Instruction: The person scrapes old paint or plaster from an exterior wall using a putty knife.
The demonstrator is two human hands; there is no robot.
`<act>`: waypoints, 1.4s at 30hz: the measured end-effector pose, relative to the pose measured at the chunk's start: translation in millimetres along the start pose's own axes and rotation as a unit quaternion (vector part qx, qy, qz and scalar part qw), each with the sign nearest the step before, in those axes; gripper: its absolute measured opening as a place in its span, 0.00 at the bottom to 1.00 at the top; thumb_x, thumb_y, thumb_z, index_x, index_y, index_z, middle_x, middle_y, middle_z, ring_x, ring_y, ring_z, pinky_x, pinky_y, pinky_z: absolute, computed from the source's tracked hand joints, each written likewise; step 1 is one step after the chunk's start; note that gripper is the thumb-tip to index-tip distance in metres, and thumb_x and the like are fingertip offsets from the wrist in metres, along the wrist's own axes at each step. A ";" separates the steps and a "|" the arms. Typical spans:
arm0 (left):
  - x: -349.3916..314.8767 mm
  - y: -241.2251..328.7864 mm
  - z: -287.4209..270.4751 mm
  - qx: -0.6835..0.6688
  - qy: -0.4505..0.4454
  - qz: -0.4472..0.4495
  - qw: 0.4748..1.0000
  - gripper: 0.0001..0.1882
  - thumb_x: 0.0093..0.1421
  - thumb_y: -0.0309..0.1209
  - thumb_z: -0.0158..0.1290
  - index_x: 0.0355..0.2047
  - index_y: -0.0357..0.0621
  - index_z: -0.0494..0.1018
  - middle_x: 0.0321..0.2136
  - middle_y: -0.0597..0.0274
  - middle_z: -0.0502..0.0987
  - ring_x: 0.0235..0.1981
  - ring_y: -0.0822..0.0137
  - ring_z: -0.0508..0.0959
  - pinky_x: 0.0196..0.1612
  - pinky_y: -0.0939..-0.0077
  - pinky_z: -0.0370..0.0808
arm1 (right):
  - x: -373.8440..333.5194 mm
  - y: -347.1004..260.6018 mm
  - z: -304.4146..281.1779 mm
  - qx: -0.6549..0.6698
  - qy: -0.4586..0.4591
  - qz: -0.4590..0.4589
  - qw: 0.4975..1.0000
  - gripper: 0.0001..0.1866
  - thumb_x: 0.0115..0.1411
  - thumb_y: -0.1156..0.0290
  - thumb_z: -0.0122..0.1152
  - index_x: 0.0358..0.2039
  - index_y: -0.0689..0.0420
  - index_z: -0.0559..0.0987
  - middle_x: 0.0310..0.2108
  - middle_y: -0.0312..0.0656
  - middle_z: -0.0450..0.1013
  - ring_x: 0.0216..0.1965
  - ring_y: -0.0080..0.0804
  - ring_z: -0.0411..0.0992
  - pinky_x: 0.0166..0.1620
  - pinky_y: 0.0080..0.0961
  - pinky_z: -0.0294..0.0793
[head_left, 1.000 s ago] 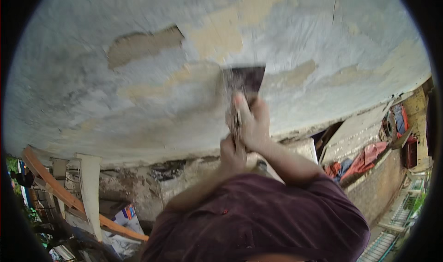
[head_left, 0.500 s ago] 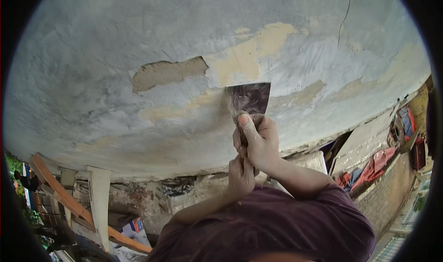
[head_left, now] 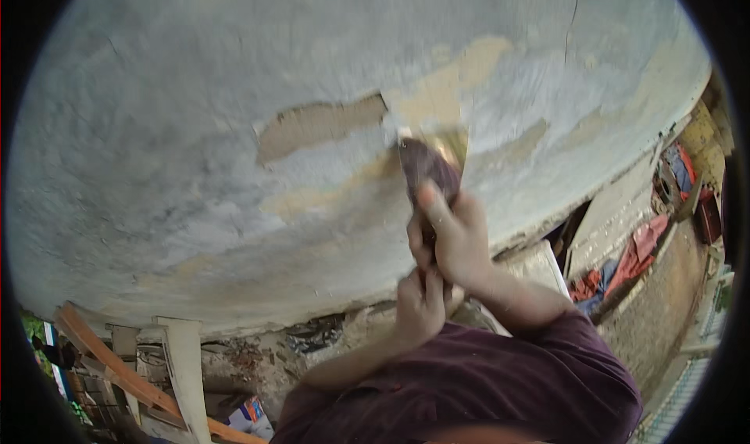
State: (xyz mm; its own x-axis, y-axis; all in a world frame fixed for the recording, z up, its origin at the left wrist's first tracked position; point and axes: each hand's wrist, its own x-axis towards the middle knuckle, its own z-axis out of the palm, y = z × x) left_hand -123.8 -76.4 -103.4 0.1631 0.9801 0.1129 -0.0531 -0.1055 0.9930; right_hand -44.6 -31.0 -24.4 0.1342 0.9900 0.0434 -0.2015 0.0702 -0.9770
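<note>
Both of my hands are on one putty knife (head_left: 437, 151), a wide flat scraper with a shiny blade. My right hand (head_left: 457, 233) wraps round it just below the blade, thumb lying along the metal. Lower down, my left hand (head_left: 422, 307) is closed round the end of the handle, most of which the fingers hide. The blade's top edge meets the grey plastered surface (head_left: 195, 69), right below a cream patch (head_left: 437, 92). Left of the blade is a brown patch (head_left: 320, 127) with a ragged edge, where the top coat is gone.
A thin crack (head_left: 573, 22) runs down the plaster at upper right. At lower left stand an orange-brown wooden beam (head_left: 125, 377) and a pale post (head_left: 183, 374). To the right, red cloth (head_left: 641, 248) and boards (head_left: 613, 209) lie along a wall.
The view has shifted a little, so the plaster patches sit farther right. My hands still hold the putty knife; its blade looks more tilted and now reflects brightly.
</note>
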 end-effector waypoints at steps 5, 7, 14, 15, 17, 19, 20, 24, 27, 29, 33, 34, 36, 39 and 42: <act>-7.5 -3.9 -4.3 -0.072 -0.050 -0.008 0.996 0.16 0.64 0.33 0.39 0.24 0.33 0.65 0.12 0.67 0.64 0.14 0.79 0.63 0.17 0.80 0.58 | -13.4 14.5 -1.2 0.061 -0.001 -0.027 0.998 0.20 0.63 0.59 0.45 0.20 0.60 0.69 0.07 0.32 0.61 0.07 0.16 0.56 0.10 0.16 0.53; -3.7 -12.7 -6.4 -0.068 -0.066 -0.053 0.994 0.16 0.64 0.33 0.38 0.22 0.35 0.63 0.13 0.68 0.64 0.14 0.79 0.62 0.16 0.79 0.57 | -4.9 14.5 -1.9 0.060 0.029 0.026 0.997 0.18 0.63 0.58 0.46 0.25 0.60 0.69 0.08 0.32 0.60 0.07 0.17 0.56 0.10 0.15 0.52; -19.3 -2.4 2.9 -0.207 -0.072 -0.091 0.971 0.14 0.66 0.34 0.36 0.28 0.37 0.63 0.13 0.71 0.63 0.12 0.82 0.59 0.15 0.86 0.55 | -19.6 6.3 -8.9 0.090 0.005 0.041 0.995 0.19 0.61 0.55 0.48 0.20 0.57 0.66 0.11 0.36 0.64 0.08 0.20 0.59 0.10 0.16 0.57; -22.8 -4.5 3.8 -0.206 -0.070 -0.092 0.972 0.14 0.66 0.34 0.36 0.28 0.37 0.63 0.13 0.71 0.63 0.12 0.82 0.59 0.15 0.86 0.55 | -22.7 9.2 -11.7 0.087 -0.007 0.043 0.995 0.18 0.62 0.57 0.48 0.21 0.56 0.66 0.13 0.35 0.66 0.11 0.19 0.62 0.14 0.15 0.60; -32.3 -17.4 0.3 -0.222 -0.068 -0.045 0.972 0.12 0.65 0.33 0.37 0.29 0.38 0.62 0.14 0.70 0.64 0.13 0.82 0.60 0.16 0.86 0.56 | -32.6 24.8 -16.1 0.046 -0.038 0.013 0.998 0.16 0.61 0.59 0.49 0.23 0.58 0.68 0.14 0.34 0.66 0.13 0.18 0.63 0.16 0.16 0.61; -43.2 -37.7 -5.4 -0.183 -0.063 -0.011 0.981 0.11 0.65 0.32 0.37 0.31 0.37 0.63 0.15 0.69 0.64 0.13 0.83 0.61 0.16 0.86 0.56 | -48.0 41.0 -30.2 -0.061 -0.119 -0.030 0.990 0.12 0.59 0.64 0.52 0.24 0.60 0.72 0.18 0.34 0.70 0.22 0.17 0.66 0.26 0.18 0.66; -47.2 -44.2 -4.0 -0.143 -0.072 0.018 0.987 0.11 0.65 0.32 0.38 0.32 0.36 0.64 0.15 0.68 0.64 0.14 0.83 0.61 0.16 0.86 0.56 | -60.6 59.4 -37.6 -0.045 -0.099 -0.028 0.994 0.10 0.57 0.66 0.54 0.28 0.61 0.74 0.23 0.36 0.72 0.27 0.18 0.68 0.32 0.19 0.68; -56.1 -56.0 7.9 0.066 -0.073 0.069 0.993 0.14 0.61 0.28 0.44 0.45 0.32 0.64 0.29 0.58 0.73 0.28 0.72 0.72 0.30 0.78 0.68 | -87.1 81.3 -74.6 -0.073 -0.145 -0.045 0.986 0.12 0.60 0.65 0.51 0.32 0.62 0.73 0.24 0.38 0.71 0.23 0.20 0.68 0.28 0.16 0.68; -58.4 -78.5 12.5 -0.027 -0.014 0.009 1.000 0.19 0.58 0.27 0.47 0.50 0.36 0.62 0.38 0.55 0.72 0.40 0.66 0.71 0.43 0.71 0.67 | -91.7 81.8 -104.0 -0.060 -0.123 -0.045 0.990 0.11 0.61 0.64 0.51 0.30 0.61 0.71 0.20 0.36 0.69 0.19 0.20 0.66 0.24 0.15 0.66; -53.6 -77.2 18.7 0.042 0.017 0.116 0.992 0.19 0.59 0.30 0.45 0.51 0.41 0.63 0.38 0.57 0.71 0.37 0.68 0.71 0.41 0.74 0.68 | -95.3 85.1 -127.4 -0.034 -0.141 -0.008 0.989 0.11 0.61 0.64 0.50 0.29 0.60 0.70 0.19 0.35 0.68 0.18 0.18 0.64 0.23 0.15 0.63; -63.6 -36.3 83.8 -0.159 -0.057 -0.171 0.971 0.15 0.60 0.28 0.40 0.47 0.39 0.65 0.32 0.63 0.72 0.32 0.76 0.71 0.37 0.83 0.69 | -114.9 81.9 -155.9 -0.003 -0.158 0.093 0.983 0.07 0.61 0.68 0.50 0.30 0.58 0.68 0.17 0.31 0.65 0.16 0.16 0.60 0.19 0.13 0.58; -61.1 -44.1 94.9 -0.166 -0.080 -0.117 0.976 0.12 0.62 0.28 0.40 0.43 0.37 0.68 0.31 0.63 0.73 0.33 0.77 0.71 0.37 0.83 0.69 | -114.8 85.7 -162.2 -0.011 -0.174 0.065 0.983 0.06 0.60 0.69 0.50 0.31 0.58 0.68 0.18 0.30 0.65 0.17 0.16 0.61 0.20 0.13 0.58; -60.8 -54.1 125.7 -0.181 -0.022 -0.072 0.981 0.12 0.64 0.30 0.39 0.38 0.37 0.70 0.29 0.67 0.72 0.30 0.78 0.70 0.35 0.83 0.68 | -115.2 111.3 -191.8 -0.023 -0.170 0.018 0.985 0.05 0.59 0.71 0.52 0.31 0.59 0.70 0.21 0.31 0.67 0.21 0.16 0.63 0.24 0.13 0.60; -63.7 -51.8 135.8 -0.108 0.004 -0.078 0.991 0.13 0.65 0.33 0.39 0.37 0.36 0.70 0.28 0.66 0.71 0.29 0.77 0.70 0.34 0.82 0.68 | -106.7 104.8 -225.6 0.013 -0.274 0.065 0.959 0.11 0.57 0.66 0.56 0.29 0.62 0.72 0.28 0.36 0.69 0.30 0.21 0.66 0.34 0.19 0.64; -62.2 -43.5 137.4 -0.170 0.126 -0.129 0.969 0.17 0.65 0.39 0.38 0.32 0.39 0.69 0.24 0.66 0.70 0.25 0.75 0.69 0.30 0.82 0.68 | -80.3 112.6 -239.4 -0.068 -0.382 -0.020 0.922 0.16 0.54 0.61 0.58 0.31 0.64 0.73 0.30 0.41 0.72 0.34 0.28 0.69 0.39 0.24 0.67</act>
State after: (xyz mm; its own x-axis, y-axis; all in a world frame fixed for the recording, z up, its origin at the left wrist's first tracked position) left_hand 3.7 -155.8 -148.9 -0.0284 0.9809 -0.1925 -0.3716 0.1684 0.9130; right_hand 154.3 -131.8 -188.0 -0.5929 0.7883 0.1642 -0.0814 0.1442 -0.9862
